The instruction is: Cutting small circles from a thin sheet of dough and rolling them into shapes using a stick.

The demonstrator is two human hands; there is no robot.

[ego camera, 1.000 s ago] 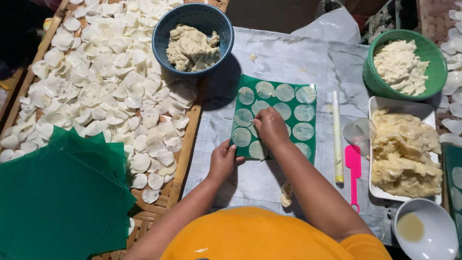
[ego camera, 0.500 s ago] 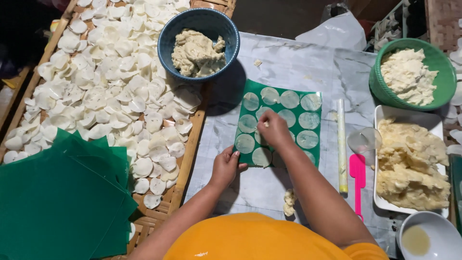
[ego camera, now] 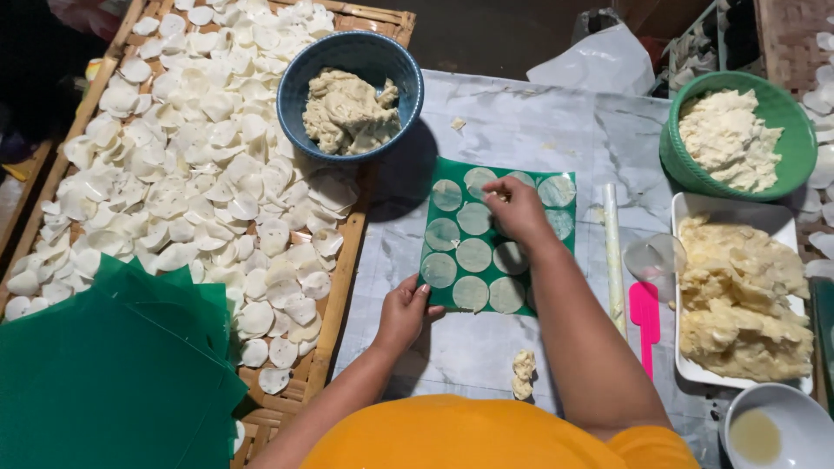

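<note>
My right hand (ego camera: 514, 208) has its fingertips bunched and pressed down near the top middle of the square green plastic sheet (ego camera: 497, 236), among the thin pale dough discs (ego camera: 473, 254) laid on it in rows; the fingers are curled close together, and I cannot tell whether they pinch a disc's edge or only press on it. My left hand (ego camera: 404, 311) lies with its fingers half closed on the sheet's near left corner, pinning it to the grey marbled table covering (ego camera: 521, 130). I judge the step in hand to be working the discs on this sheet one at a time, and a next move would call for a light touch at a disc's rim while the left hand holds the sheet flat. Just beside the sheet's right edge lie a slim pale rolling stick (ego camera: 613, 256), a clear plastic cup (ego camera: 653, 258) and a pink plastic scraper (ego camera: 645, 317), so there is little room on that side. Beyond them sit a white rectangular tray of pale dough (ego camera: 686, 208), a green round basket of dough (ego camera: 795, 122) and a small white bowl of oil (ego camera: 804, 417). A blue bowl of dough (ego camera: 300, 82) stands close to the sheet's far left corner. To the left, the bamboo rack (ego camera: 334, 295) of drying white discs is near, with a stack of green sheets (ego camera: 104, 373) on its near end. A small dough lump (ego camera: 523, 373) lies on the open patch near my body.
</note>
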